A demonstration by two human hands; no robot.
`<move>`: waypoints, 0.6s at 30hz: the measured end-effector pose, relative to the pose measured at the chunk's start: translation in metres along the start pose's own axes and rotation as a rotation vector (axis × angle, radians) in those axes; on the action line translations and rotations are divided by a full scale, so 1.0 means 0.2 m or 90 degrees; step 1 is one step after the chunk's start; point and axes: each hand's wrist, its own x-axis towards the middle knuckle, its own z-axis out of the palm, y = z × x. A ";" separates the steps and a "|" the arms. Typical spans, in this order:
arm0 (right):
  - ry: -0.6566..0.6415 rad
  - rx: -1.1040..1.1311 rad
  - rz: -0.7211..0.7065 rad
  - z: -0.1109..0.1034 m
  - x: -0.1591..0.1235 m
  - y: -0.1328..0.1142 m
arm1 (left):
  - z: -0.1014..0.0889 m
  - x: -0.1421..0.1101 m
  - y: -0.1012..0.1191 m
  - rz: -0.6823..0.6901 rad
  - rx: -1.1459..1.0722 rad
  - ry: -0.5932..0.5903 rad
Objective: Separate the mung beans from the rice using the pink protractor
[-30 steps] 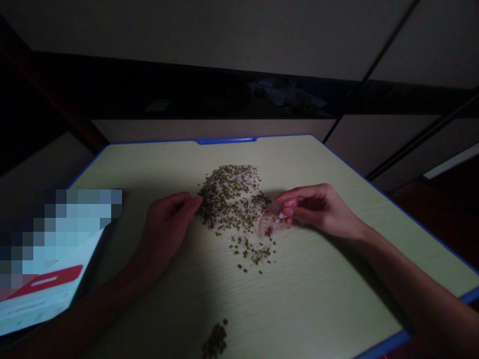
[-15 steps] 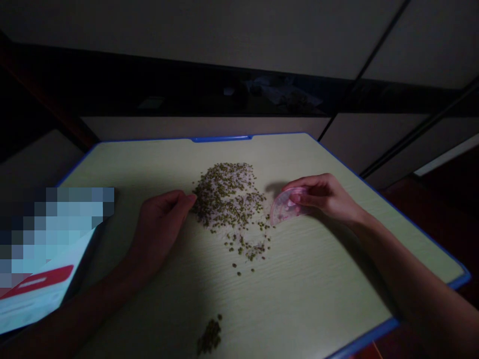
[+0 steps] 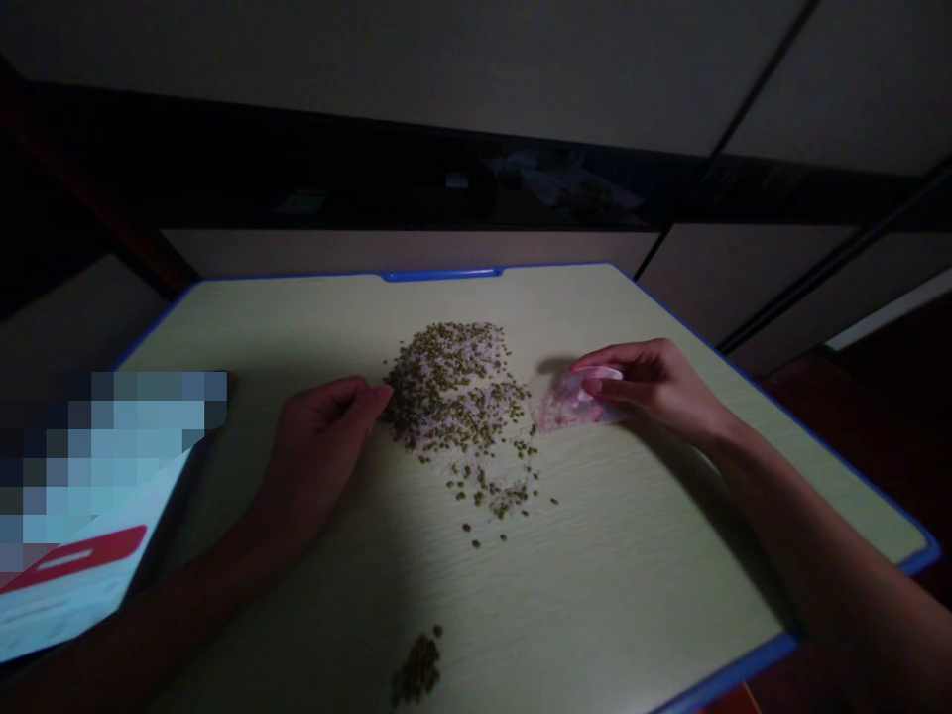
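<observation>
A clear pink protractor (image 3: 569,402) is being gripped by the right hand (image 3: 654,382) just right of the bean-and-grain heap (image 3: 453,382) on the desk (image 3: 632,555), the left hand (image 3: 327,436) pinched closed at the heap's left edge, raking seemingly underway, a low, flat stroke apparently called for

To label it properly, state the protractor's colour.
Translucent pink: the protractor shows best in the head view.

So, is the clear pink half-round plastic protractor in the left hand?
No, the right hand holds the protractor, while the left hand is at the left edge of the green-and-white pile of small grains.
</observation>
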 end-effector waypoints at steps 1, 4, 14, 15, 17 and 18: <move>0.014 0.003 0.003 0.00 0.00 0.00 | 0.00 0.00 0.00 -0.001 -0.002 0.000; 0.029 0.035 0.002 0.00 0.00 0.00 | 0.00 0.00 0.01 -0.003 -0.001 -0.003; -0.007 0.060 -0.009 0.03 0.01 0.01 | 0.00 -0.01 0.02 -0.025 0.008 0.005; -0.017 0.061 -0.009 0.03 0.01 0.02 | 0.00 -0.01 0.02 -0.025 0.006 0.006; -0.036 0.065 -0.013 0.03 0.01 0.02 | 0.00 -0.01 0.02 -0.019 0.006 0.004; -0.046 0.070 -0.015 0.02 0.01 0.02 | 0.00 -0.01 0.02 -0.015 0.004 0.005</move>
